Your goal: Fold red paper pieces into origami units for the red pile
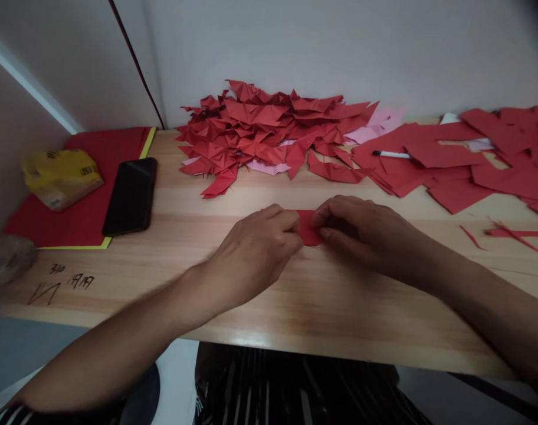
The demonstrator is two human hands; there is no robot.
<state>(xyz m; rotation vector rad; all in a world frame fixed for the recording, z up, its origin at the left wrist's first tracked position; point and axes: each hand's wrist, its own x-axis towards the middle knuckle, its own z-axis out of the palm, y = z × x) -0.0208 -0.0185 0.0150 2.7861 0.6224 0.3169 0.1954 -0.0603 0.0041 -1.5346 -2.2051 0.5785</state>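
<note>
A small piece of red paper (307,229) lies flat on the wooden table (269,307) at the centre. My left hand (255,251) presses its left end with curled fingers. My right hand (361,230) pinches and presses its right end. Most of the paper is hidden under the two hands. Behind it, against the wall, lies a heap of folded red paper shapes (269,133).
Loose red paper sheets (463,159) cover the right of the table, with a white pen (391,154) on them. At the left a black phone (131,195) and a yellow packet (61,177) rest on a red board (81,218). Thin red strips (512,233) lie at right.
</note>
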